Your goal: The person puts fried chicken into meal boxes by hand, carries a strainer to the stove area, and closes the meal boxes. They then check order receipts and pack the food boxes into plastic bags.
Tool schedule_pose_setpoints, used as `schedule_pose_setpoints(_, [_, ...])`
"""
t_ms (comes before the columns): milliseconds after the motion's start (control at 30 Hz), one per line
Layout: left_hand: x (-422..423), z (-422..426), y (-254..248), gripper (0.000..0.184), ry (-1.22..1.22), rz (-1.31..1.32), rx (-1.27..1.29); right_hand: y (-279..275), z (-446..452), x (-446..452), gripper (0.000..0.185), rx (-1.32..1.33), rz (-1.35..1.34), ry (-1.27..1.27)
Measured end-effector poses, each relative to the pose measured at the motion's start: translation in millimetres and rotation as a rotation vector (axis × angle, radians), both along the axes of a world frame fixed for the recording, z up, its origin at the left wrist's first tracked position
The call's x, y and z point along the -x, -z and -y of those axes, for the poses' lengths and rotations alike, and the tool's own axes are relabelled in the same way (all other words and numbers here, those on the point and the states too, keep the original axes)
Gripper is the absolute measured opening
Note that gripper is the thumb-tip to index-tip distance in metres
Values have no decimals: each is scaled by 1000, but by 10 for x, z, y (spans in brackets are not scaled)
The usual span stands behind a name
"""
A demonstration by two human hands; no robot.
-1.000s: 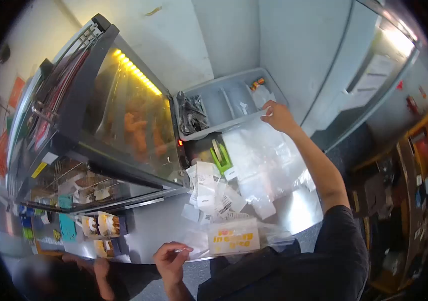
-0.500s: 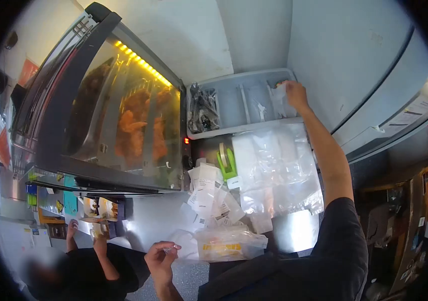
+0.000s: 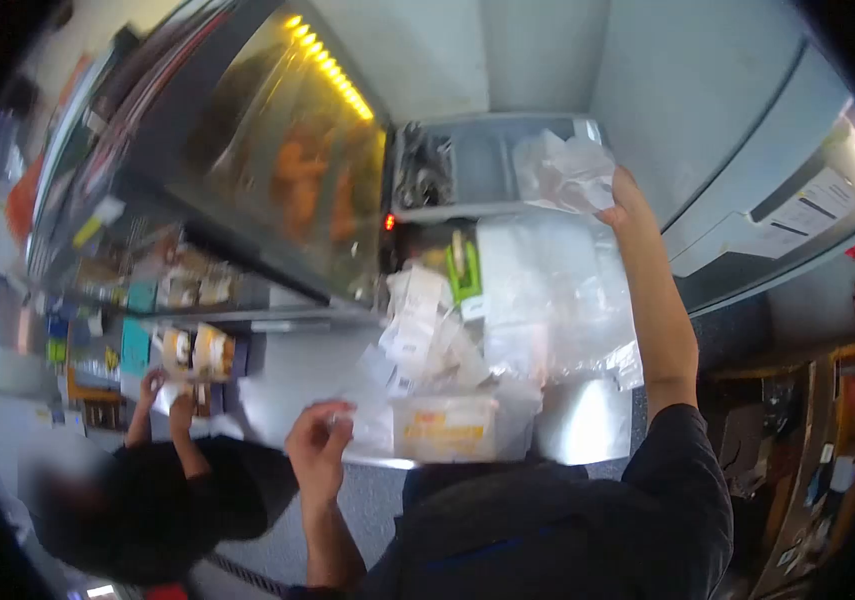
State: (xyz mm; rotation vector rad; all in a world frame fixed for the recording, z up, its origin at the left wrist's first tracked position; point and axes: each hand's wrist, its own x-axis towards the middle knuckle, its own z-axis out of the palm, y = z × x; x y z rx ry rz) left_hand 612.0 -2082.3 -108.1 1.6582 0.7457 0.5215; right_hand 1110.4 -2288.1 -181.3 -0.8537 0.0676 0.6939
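My right hand [image 3: 619, 196] is closed on crumpled white napkins [image 3: 567, 172], which hang over the right part of the divided grey tray [image 3: 482, 165]. At the front edge of the steel counter [image 3: 297, 385], my left hand [image 3: 319, 440] pinches the edge of a clear plastic bag [image 3: 517, 425]. Inside this bag is a box with yellow lettering [image 3: 444, 428]. Behind it lie white paper slips [image 3: 417, 325], a green tape dispenser [image 3: 465, 268] and a stack of clear bags [image 3: 555, 300].
A lit glass cabinet [image 3: 287, 170] with fried food stands at the left. Dark wrapped cutlery [image 3: 425, 170] fills the tray's left compartment. A co-worker [image 3: 147, 490] at lower left handles something by food boxes [image 3: 197, 352]. Shelves [image 3: 807, 470] are at the right.
My right hand has reached into the tray's right compartment and come back with white napkins. My left hand has stayed by the bag. The view has shifted, and the co-worker's hands have moved.
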Motion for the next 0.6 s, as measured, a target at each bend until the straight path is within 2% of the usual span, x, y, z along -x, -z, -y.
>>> schedule_pose_setpoints(67, [36,43,-25,24,-24,30,5,-203,-275,741,29,-159,183,-218])
schedule_pose_setpoints(133, [99,70,-10,26,-42,38,20,-797,-523,1878,27,-17,540,-439])
schedule_pose_setpoints(167, [126,89,4,27,-98,56,74,-922,-513,2290,23,154,607,-596])
schedule_pose_setpoints(200, [162,117,27,28,-152,74,129,-733,-664,2676,20,-209,1212,-521])
schedule_pose_setpoints(233, [200,142,59,28,-156,75,132,-730,-706,3060,14,-213,1120,-768])
schedule_pose_setpoints(267, [233,156,93,28,-159,165,69,-614,-775,3454,21,-174,1221,-804])
schedule_pose_setpoints(300, [264,176,127,29,-161,255,5,-394,-863,3764,22,-167,1374,-739])
schedule_pose_setpoints(333, [289,216,160,29,-201,226,-14,-71,-1008,3965,24,-87,1592,-684])
schedule_pose_setpoints(367, [339,245,216,29,-196,229,-10,160,-1150,4032,24,-78,1594,-683])
schedule_pose_setpoints(433, [436,303,321,29,-183,284,-32,508,-1355,4086,24,359,1387,-1001])
schedule_pose_setpoints(467, [432,350,230,28,-189,295,-65,636,-1412,4130,24,368,1381,-992])
schedule_pose_setpoints(533, [533,267,297,28,-134,326,-99,701,-1502,4128,33,733,1321,-1191])
schedule_pose_setpoints(567, [603,263,333,27,-91,341,-127,751,-1527,4147,33,747,1311,-1194])
schedule_pose_setpoints(600, [633,283,318,27,-79,334,-110,681,-1550,4167,33,804,1402,-1445])
